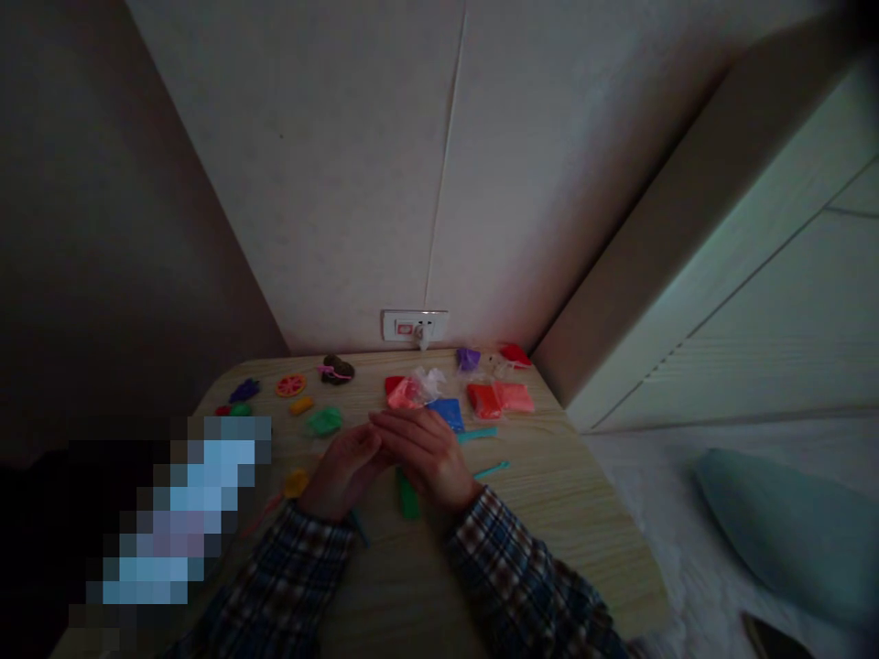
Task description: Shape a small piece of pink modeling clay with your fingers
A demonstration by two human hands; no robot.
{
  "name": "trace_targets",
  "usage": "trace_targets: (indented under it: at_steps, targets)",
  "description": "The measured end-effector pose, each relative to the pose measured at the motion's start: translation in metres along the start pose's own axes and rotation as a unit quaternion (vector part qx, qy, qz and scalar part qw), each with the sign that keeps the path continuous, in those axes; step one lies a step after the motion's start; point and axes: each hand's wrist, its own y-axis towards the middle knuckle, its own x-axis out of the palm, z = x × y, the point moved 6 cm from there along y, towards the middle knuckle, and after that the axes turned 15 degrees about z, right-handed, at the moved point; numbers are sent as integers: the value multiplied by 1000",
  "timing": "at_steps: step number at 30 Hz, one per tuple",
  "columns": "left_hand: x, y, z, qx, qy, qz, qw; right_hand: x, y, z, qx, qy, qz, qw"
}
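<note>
My left hand [347,469] and my right hand [429,450] are pressed together over the table, the right fingers lying closed across the left ones. Whatever is between the palms, if anything, is hidden. Below them a green block-like piece [407,494] shows in part. Just behind my right hand is a blue clay packet [448,414]. Two turquoise plastic tools [481,434] lie to the right of that hand, one partly covered. A crumpled green packet [324,420] is near my left hand, and a yellow piece [296,483] sits by its wrist.
On the wooden table [549,513] lie red [484,400], pink [514,396] and purple packets [468,359]. Towards the back left are a round orange-and-pink piece [290,385] and a brown lump [336,370]. A wall socket [405,326] is behind; a blurred bright patch [199,513] covers the left.
</note>
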Motion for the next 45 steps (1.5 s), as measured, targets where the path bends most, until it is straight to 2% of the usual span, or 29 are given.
trace_targets:
  at_steps: [4, 9, 13, 22, 26, 30, 34, 36, 42, 45]
  targets:
    - [-3, 2, 1, 22, -2, 9, 1000, 3, 0, 1, 5, -22, -10, 1000]
    - [-10, 3, 4, 43, 27, 66, 997, 5, 2, 4, 23, -37, -12, 999]
    - [-9, 2, 6, 56, 30, 74, 995, 8, 1, 7, 28, -34, -44, 998]
    - [-12, 4, 1, 68, 67, 84, 992, 7, -1, 13, 47, -28, -32, 998]
    - [-17, 1, -3, 56, 94, 95, 989, 3, -3, 15, 59, -31, -5, 998]
    - [-13, -2, 4, 93, 180, 67, 977, 2, -4, 13, 70, -33, 38, 996]
    - [-14, -3, 14, 125, 283, 119, 943, 1, -6, 12, 81, -42, 71, 993]
    - [-14, -3, 14, 113, 291, 135, 940, 0, -7, 12, 82, -42, 82, 992]
    - [-12, -2, 10, 48, 227, 138, 963, 3, -13, 16, 110, -31, 89, 989]
    - [-13, -2, 13, 59, 217, 153, 962, 4, -14, 17, 128, -9, 81, 988]
